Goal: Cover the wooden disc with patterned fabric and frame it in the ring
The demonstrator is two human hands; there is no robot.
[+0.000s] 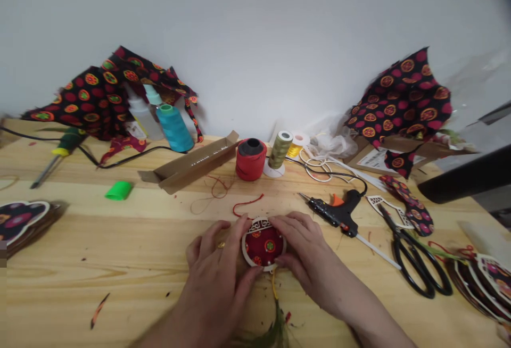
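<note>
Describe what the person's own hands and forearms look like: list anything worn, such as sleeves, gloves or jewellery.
Both hands are bare, with no gloves. The left hand wears a small gold-coloured ring on one finger; the right hand shows no ring. Both forearms are uncovered as far as the picture's edge: no sleeve, watch or bracelet shows.

Craft workshop: wooden desk [139, 241] against a bare wall, crowded around a red thread spool [250, 159]. Olive spool [280, 149] just right, teal cone [174, 127] well left, glue gun [337, 212] and scissors [415, 260] farther right, patterned fabric [104, 92] heaped behind, round fabric ornament [263, 244] in front.
</note>
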